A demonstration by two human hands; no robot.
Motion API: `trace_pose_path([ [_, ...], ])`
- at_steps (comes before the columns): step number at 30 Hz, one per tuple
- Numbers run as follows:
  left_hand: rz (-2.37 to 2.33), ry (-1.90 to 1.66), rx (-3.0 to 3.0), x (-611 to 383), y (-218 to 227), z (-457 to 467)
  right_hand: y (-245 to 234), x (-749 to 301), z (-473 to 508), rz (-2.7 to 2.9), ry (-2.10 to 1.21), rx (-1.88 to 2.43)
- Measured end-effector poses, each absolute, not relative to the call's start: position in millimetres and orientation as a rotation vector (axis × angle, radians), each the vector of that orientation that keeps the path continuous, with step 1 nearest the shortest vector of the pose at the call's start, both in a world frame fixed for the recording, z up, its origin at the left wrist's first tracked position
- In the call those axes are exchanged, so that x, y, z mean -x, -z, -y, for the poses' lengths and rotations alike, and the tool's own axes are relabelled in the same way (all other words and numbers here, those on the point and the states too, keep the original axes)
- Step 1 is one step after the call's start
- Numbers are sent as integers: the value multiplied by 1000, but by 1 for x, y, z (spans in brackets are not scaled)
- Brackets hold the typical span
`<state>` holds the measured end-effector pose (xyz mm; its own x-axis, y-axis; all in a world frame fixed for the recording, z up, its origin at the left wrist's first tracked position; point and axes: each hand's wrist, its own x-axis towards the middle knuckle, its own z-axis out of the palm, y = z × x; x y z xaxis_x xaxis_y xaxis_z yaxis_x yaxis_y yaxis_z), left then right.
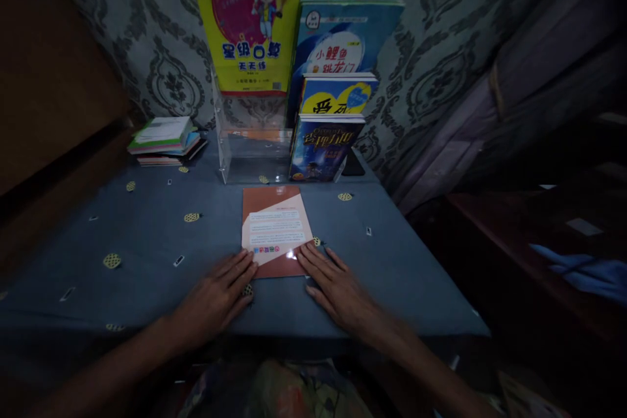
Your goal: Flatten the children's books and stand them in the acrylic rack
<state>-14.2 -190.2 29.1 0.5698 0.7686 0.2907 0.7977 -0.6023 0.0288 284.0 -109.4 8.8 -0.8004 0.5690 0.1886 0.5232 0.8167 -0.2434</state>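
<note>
A thin reddish-brown book (275, 232) with a pale printed panel lies flat on the cloth-covered table, its print upside down to me. My left hand (218, 287) rests at its lower left corner, fingers stretched out and fingertips touching the edge. At the lower right edge, my right hand (337, 281) lies with fingers extended, the tips on the cover. Neither hand grips the book. Beyond it stands a clear acrylic rack (249, 166) holding several upright books, among them a dark blue book (323, 147) in front and a yellow workbook (252, 19).
A small pile of books (164, 140) sits at the table's back left. Patterned fabric (171, 78) covers the wall behind. A dark flat object (353, 163) lies right of the rack. The table's (406, 287) right edge slants toward a dim area with blue cloth (582, 274).
</note>
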Motion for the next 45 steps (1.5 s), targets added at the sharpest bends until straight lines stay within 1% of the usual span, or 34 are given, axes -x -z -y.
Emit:
trace_pose_path([
  [6, 1321, 491, 2618, 11, -27, 189, -28, -272, 104, 2663, -239, 788],
  [11, 1286, 523, 2552, 9, -24, 188, -49, -216, 81, 2724, -409, 638],
  [13, 1284, 509, 2532, 9, -24, 188, -50, -187, 65, 2808, -456, 582],
  [16, 1289, 498, 2535, 8, -24, 188, -47, -152, 39, 2884, -443, 582],
  [20, 1304, 510, 2541, 9, -19, 188, -43, -131, 9, 2880, -408, 604],
  [25, 1274, 483, 2515, 10, -15, 186, -39, -141, -23, 2832, -392, 818],
  [30, 1257, 496, 2534, 9, -22, 187, -26, -183, -46, 2741, -401, 1118],
  [36, 1333, 544, 2641, 16, -27, 179, -10, -223, -44, 2660, -343, 1185],
  [39, 1483, 503, 2701, 29, -28, 149, -7, -226, -41, 2641, -311, 1163],
  [42, 1632, 423, 2700, 43, -29, 98, -5, -225, -41, 2633, -293, 1154],
  [45, 1708, 451, 2699, 55, -30, 44, -3, -225, -42, 2623, -282, 1153],
])
